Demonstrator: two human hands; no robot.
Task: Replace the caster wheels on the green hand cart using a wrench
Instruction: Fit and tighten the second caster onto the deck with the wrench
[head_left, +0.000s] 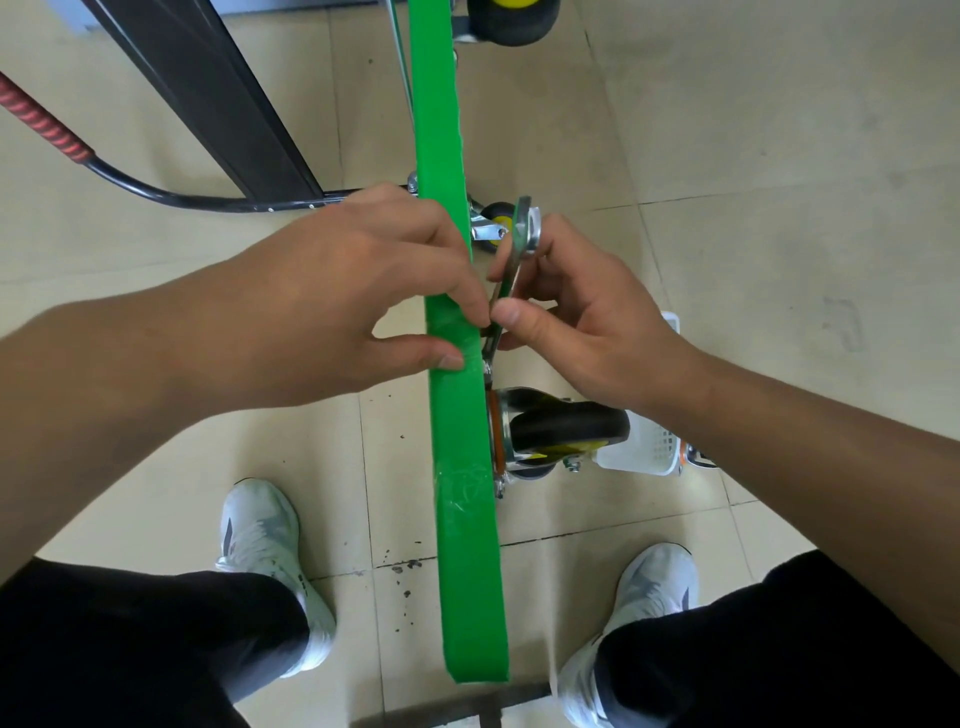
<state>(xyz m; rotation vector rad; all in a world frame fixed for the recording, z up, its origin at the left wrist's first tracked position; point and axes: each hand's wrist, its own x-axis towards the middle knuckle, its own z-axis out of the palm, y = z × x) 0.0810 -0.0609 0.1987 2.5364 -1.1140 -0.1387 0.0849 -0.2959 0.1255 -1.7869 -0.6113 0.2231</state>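
The green hand cart (457, 519) stands on its side edge, its platform running away from me between my feet. A black caster wheel with a yellow hub (566, 428) is mounted on its right face, near me. A second small caster (496, 223) shows farther along, and a third wheel (511, 18) at the top. My left hand (363, 291) grips the platform's upper edge, thumb and fingers across it. My right hand (576, 312) holds a metal wrench (511, 275) upright beside the platform, its lower end at the caster's mounting bolts.
A white perforated basket (649, 447) sits on the tiled floor right of the caster. The cart's black handle with red grip (57, 135) curves off left. A dark metal post (218, 98) stands at upper left. My white shoes (270, 561) flank the cart.
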